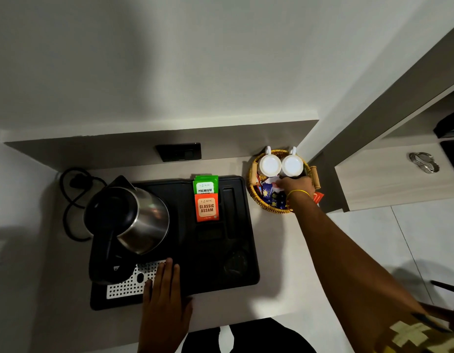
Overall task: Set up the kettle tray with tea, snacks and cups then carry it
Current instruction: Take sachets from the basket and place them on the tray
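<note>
Nearest me, the left hand (162, 289) lies flat, fingers together, on the front edge of the black tray (243, 250), steadying it on the worktop (279, 250); it should press lightly. The kettle (134, 217) stands on the tray's left, tea sachets (206, 198) in a slot. Farther off, the right hand (294, 186) reaches into the wicker basket (254, 192) among snack packets (270, 197); whether its grip has closed I cannot tell. Better to pinch one packet clear of the two upturned cups (281, 164).

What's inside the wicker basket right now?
The basket holds two white cups upside down at the back and dark blue snack packets in front. The right hand reaches in, covering whatever lies beneath it.
</note>
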